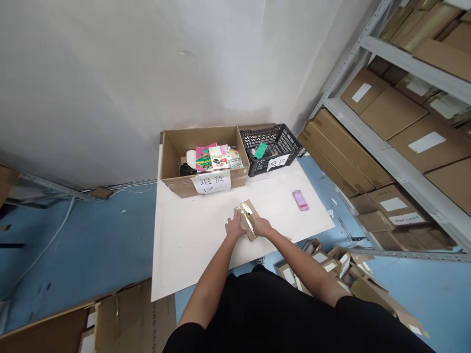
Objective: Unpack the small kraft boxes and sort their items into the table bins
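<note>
A small flat cardboard box (252, 206) with shiny clear tape across its top lies on the white table (184, 235). My left hand (234, 225) rests on the box's left side, its fingers stretched out and pressing on the tape. On the right side, my right hand (262, 227) is closed around a small yellow-and-black tool (249, 215), which looks like a utility knife. Its tip is close to the taped surface; whether it touches I cannot tell. Most of the tool is hidden by my fingers.
Behind stands an open carton (176, 185) of books and packets. Beside it is a black plastic crate (257, 169) with a green item (260, 150). A blurred pink item (300, 200) lies at right. Shelves with boxes (393, 113) rise right; cartons (331, 264) crowd the floor.
</note>
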Demonstrator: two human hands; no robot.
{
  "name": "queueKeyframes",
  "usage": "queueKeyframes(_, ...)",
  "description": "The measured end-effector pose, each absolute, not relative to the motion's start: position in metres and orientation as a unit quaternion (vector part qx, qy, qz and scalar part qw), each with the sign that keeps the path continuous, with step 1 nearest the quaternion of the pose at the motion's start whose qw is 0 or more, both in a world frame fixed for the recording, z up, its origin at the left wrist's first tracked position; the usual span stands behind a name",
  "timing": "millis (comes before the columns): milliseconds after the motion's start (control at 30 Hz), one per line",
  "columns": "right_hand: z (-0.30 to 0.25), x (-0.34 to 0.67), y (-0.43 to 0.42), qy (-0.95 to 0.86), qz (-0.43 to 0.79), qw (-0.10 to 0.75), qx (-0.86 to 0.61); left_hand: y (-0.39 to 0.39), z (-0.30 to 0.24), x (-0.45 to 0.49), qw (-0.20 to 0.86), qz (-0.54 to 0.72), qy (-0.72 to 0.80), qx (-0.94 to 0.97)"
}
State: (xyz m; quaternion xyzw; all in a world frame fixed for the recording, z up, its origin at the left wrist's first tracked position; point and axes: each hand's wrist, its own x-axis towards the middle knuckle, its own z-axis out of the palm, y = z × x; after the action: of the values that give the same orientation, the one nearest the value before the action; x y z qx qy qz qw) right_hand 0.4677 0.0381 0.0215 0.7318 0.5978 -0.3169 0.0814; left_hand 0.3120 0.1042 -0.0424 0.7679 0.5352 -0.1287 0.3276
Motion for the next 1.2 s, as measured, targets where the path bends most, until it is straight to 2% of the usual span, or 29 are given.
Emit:
queueKeyframes(367, 0.042, 0.496, -0.072, 0.538, -0.361, 0.147, 0.748, 0.100, -0.043, 0.343, 0.290, -0.185, 0.488, 0.802)
queueKeyframes(433, 0.042, 0.505, -0.089, 0.531, -0.355, 0.116, 0.760, 0.098, -0.041, 0.348, 0.282, -0.185, 0.482, 0.809)
queueKeyframes(600, 0.026, 0.519, -0.107, 0.437, -0.303, -0.052, 0.845, 0.091, -0.038, 0.345, 0.284, -0.172, 0.470, 0.818)
queueKeyframes(800, -0.002, 0.531, -0.100, 0.388, -0.343, -0.216, 0.828, 0.081, -0.028, 0.346, 0.256, -0.209, 0.513, 0.792)
queueKeyframes(967, -0.030, 0.544, -0.074, 0.328, -0.312, -0.208, 0.867, 0.064, -0.023, 0.351, 0.232, -0.223, 0.553, 0.768)
queueKeyframes(1200, -0.058, 0.514, 0.019, 0.417, -0.348, -0.176, 0.821, 0.034, -0.035, 0.330, 0.216, -0.207, 0.643, 0.705)
